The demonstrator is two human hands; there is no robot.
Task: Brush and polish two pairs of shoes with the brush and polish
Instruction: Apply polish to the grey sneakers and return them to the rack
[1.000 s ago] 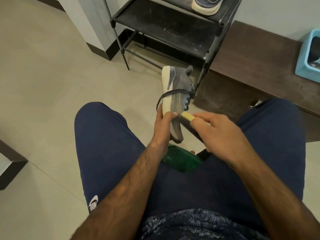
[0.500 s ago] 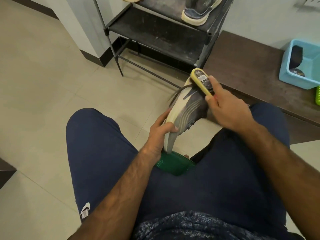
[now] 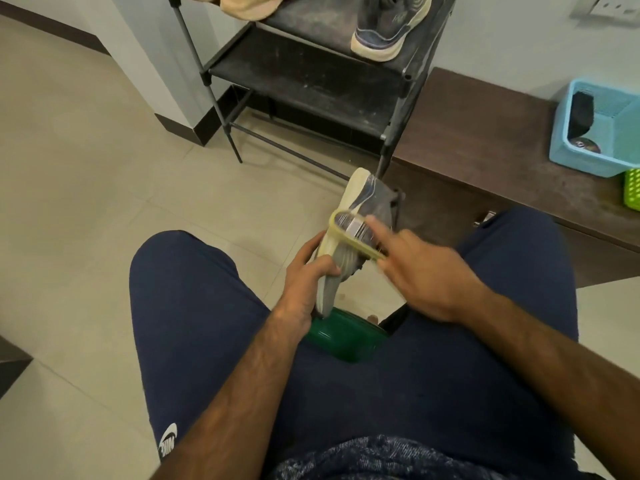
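Nearest, the left hand [image 3: 304, 277] grips the shoe [image 3: 369, 202] by its low end, thumb across the grey upper, just above a green object [image 3: 341, 341]. Beside it the blurred right hand [image 3: 427, 271] holds the yellow brush [image 3: 351, 233], forefinger straight along its back, bristles on the shoe's side. 0.5 s ago the brush sat at the shoe's far tip; now it is back at the middle, so I judge brushing is mid-stroke and polishing not begun. Beyond the hands, 1 sneaker [image 3: 384, 32] sits on the rack [image 3: 304, 77]. Far right, a basket [image 3: 599, 157] rests on the bench [image 3: 485, 140].
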